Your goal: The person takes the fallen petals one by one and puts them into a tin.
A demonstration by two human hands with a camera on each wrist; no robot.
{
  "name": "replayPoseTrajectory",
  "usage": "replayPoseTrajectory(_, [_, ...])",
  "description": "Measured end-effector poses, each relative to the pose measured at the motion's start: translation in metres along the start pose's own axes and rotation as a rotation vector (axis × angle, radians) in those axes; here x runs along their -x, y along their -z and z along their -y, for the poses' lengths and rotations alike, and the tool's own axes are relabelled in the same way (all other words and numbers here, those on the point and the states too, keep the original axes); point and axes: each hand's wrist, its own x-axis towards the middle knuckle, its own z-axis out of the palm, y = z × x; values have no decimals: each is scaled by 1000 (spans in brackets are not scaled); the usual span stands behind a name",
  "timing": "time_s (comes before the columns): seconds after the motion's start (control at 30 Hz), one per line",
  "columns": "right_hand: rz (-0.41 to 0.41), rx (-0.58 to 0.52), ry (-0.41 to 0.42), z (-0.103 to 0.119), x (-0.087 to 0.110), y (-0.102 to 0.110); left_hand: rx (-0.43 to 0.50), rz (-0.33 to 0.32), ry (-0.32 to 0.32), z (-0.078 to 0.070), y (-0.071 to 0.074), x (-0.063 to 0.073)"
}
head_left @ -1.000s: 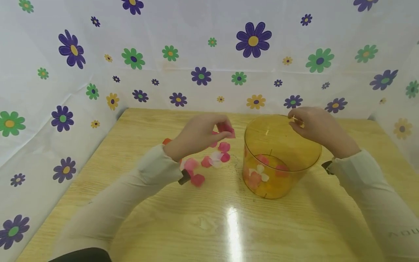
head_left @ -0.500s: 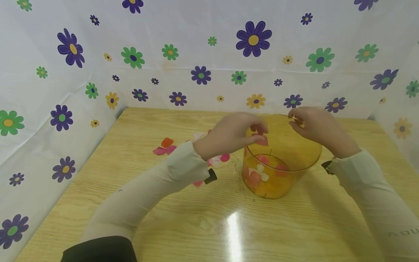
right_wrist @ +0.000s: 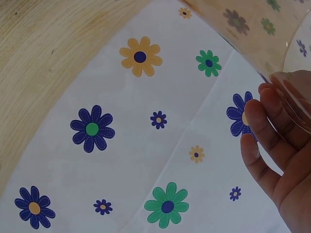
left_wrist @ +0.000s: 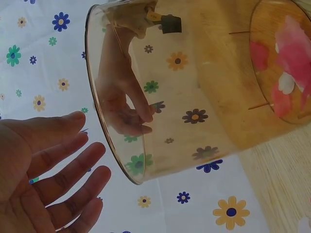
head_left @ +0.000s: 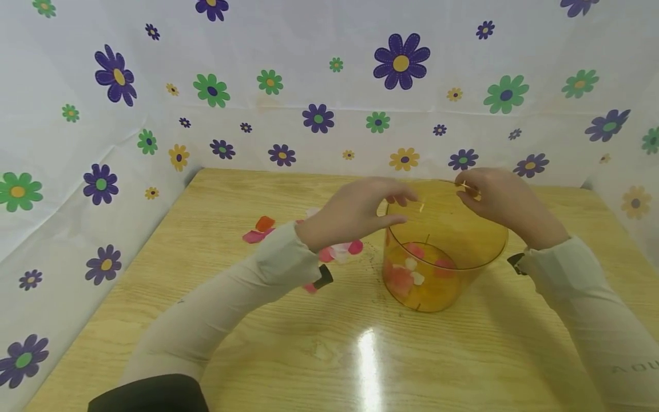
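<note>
Right of centre in the head view, a round, transparent amber plastic tub [head_left: 448, 229] is standing upright, thin pink and white petals [head_left: 401, 280] lying inside. The right hand [head_left: 501, 197] is pinching its back rim; the left hand [head_left: 355, 213] is hovering near the left rim, fingers spread. A gap is separating the hands above the tub's mouth. Loose pink, white and orange petals [head_left: 341, 252] are lying around centre-left.

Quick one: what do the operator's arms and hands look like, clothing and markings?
Bare left hand and right hand, no gloves. Left sleeve and right sleeve are long, off-white, with loose cuffs. Small dark pieces show at the left wrist and right wrist. Dark lettering on the right sleeve is cut off by the frame. No cables visible.
</note>
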Motion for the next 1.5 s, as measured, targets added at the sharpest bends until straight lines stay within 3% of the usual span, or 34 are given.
replayPoseTrajectory(0.17, [1,-2,2,-1,1,-1,-18,-2,33,9,2,7])
replayPoseTrajectory(0.33, [2,-2,-2,-1,1,-1,-39,-7,90,25,12,18])
replayPoseTrajectory(0.53, [10,-4,-21,-1,2,0,-36,-36,159,56,26,42])
replayPoseTrajectory(0.67, [0,-1,-16,-2,3,0,-55,-42,240,84,28,61])
replayPoseTrajectory(0.97, [-6,-6,-15,-1,2,1,-104,34,369,153,11,96])
replayPoseTrajectory(1.13, [-16,-9,-3,-1,1,1,-127,125,431,181,-4,106])
replayPoseTrajectory(1.27, [-27,-7,8,-2,0,0,-154,182,468,198,-18,111])
replayPoseTrajectory(1.5, [-17,-4,5,-2,0,0,-185,198,475,213,-35,114])
